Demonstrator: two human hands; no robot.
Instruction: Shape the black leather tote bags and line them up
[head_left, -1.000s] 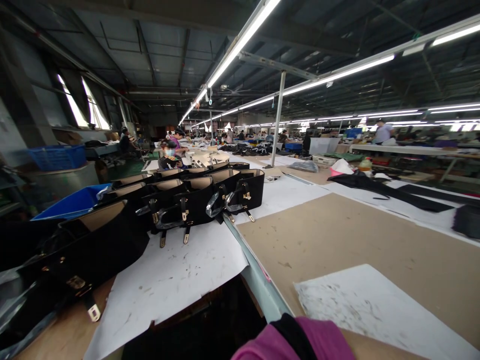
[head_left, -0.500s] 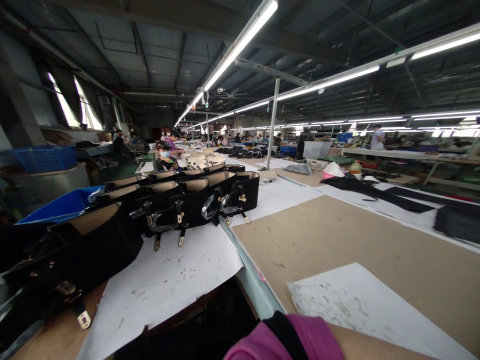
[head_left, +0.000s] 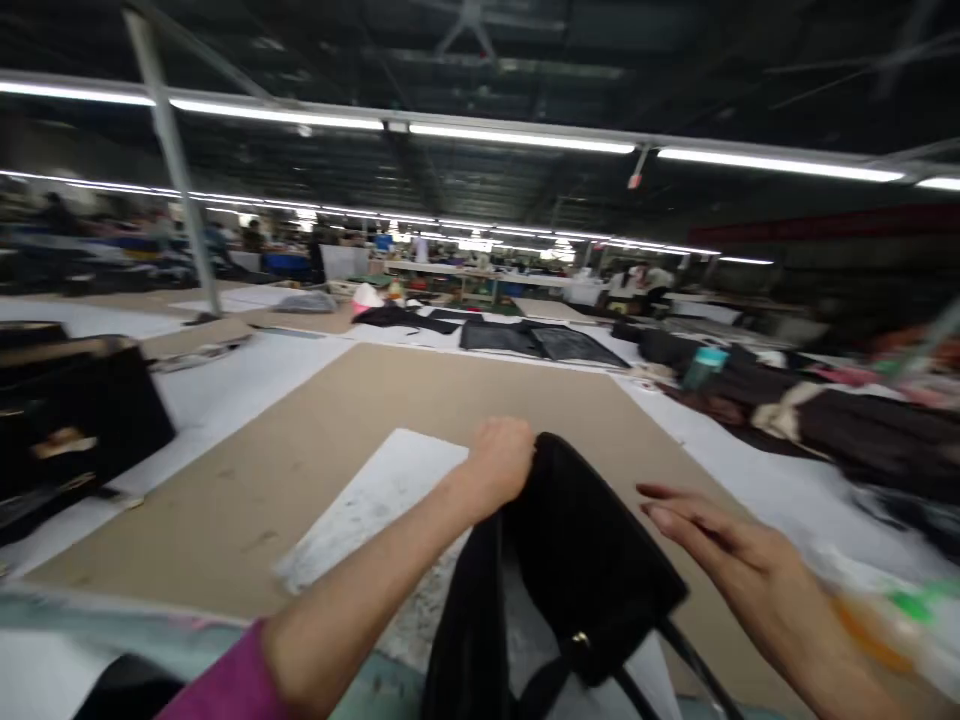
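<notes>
A black handbag [head_left: 592,550] is tilted over the near side of the table, with a small gold fitting and dark straps hanging at its lower end. My left hand [head_left: 504,460] is closed on the bag's upper edge. To the right of the bag my right hand [head_left: 727,545] is held apart from it, fingers stretched out and holding nothing. Beneath the bag lies a smudged white sheet [head_left: 375,500] on the brown board [head_left: 300,450]. Motion blurs the bag's details.
More black handbags [head_left: 82,420] with gold clasps stand at the left. Dark fabric pieces [head_left: 540,340] lie across the far edge. A teal-lidded cup [head_left: 705,368] and heaped dark cloth [head_left: 862,430] are at the right. A post [head_left: 176,170] rises at the far left.
My view has swung right, so the row of bags has shifted to the left edge. Both hands have come into view, the left one gripping a black handbag.
</notes>
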